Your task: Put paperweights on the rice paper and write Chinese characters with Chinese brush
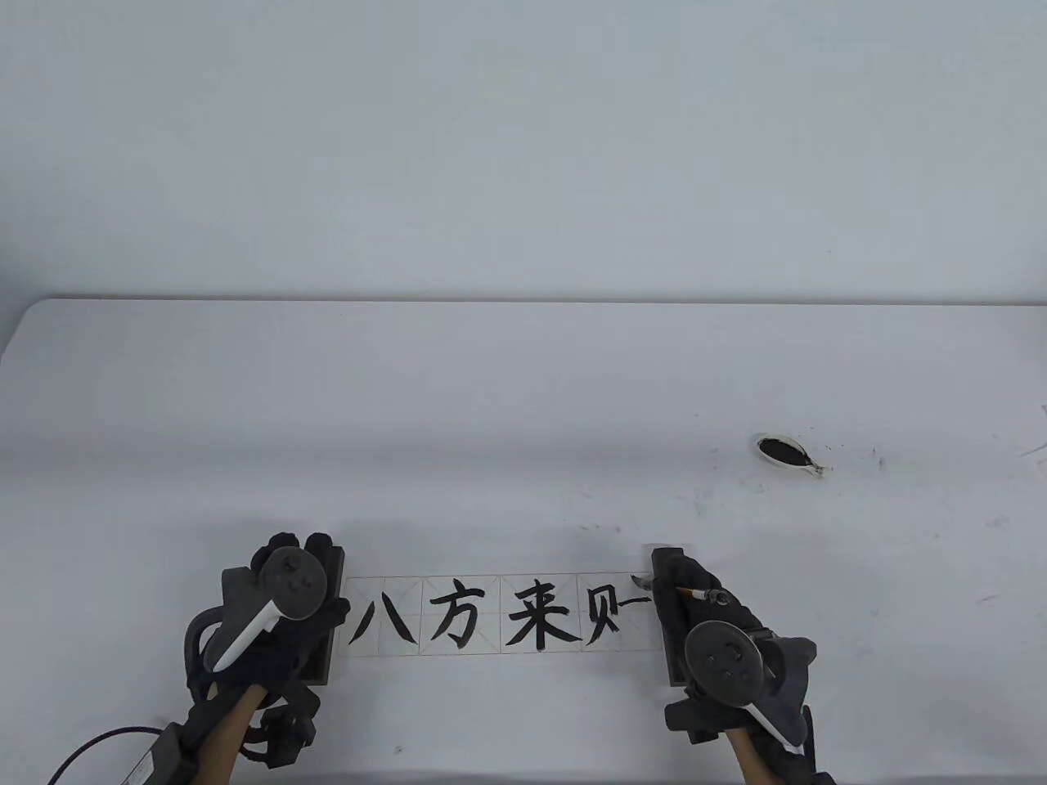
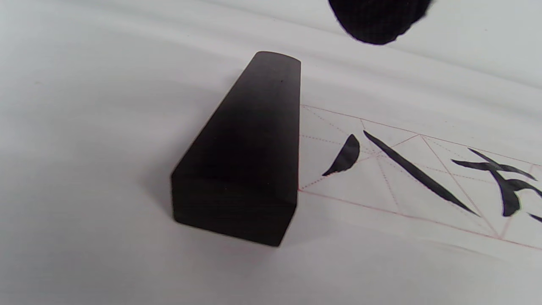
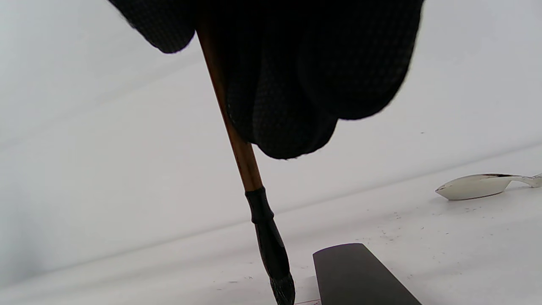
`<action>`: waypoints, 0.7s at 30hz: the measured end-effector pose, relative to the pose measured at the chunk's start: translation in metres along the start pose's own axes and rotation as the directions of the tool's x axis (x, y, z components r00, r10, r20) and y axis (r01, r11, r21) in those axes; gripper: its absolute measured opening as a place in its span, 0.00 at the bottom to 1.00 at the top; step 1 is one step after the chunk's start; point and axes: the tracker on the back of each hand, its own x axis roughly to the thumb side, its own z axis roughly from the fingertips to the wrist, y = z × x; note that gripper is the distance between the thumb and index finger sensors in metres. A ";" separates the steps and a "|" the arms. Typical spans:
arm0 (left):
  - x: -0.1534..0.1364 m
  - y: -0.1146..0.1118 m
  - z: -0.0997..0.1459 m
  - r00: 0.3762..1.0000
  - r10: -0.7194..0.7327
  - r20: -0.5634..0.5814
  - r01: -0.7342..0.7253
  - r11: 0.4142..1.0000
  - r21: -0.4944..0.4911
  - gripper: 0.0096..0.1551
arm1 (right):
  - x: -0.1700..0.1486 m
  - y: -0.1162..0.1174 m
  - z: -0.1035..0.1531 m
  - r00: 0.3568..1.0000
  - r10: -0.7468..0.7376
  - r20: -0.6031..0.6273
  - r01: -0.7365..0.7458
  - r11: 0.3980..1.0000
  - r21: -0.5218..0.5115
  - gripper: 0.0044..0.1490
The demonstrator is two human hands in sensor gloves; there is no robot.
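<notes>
A strip of rice paper [image 1: 491, 585] with a red grid lies near the table's front edge, bearing three finished black characters and a partly written fourth. A dark paperweight [image 1: 324, 664] [image 2: 245, 161] holds down its left end, and my left hand [image 1: 298, 546] lies over it with one fingertip [image 2: 381, 21] showing beyond the block. A second paperweight [image 1: 666, 562] [image 3: 360, 275] sits on the right end. My right hand [image 1: 695, 585] grips the brush [image 1: 694, 591] [image 3: 237, 140]. Its black tip [image 3: 281, 288] is down at the fourth character, just left of that block.
A small white dish of black ink [image 1: 785, 451] [image 3: 474, 186] stands behind and to the right of the paper, with ink specks on the white table [image 1: 523, 392] around it. A black cable [image 1: 90, 748] runs off at the bottom left.
</notes>
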 end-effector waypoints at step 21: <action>0.001 0.000 0.000 1.000 0.000 -0.002 0.000 1.000 -0.007 0.50 | 0.004 -0.013 0.003 0.999 -0.024 0.044 0.023 0.999 0.023 0.23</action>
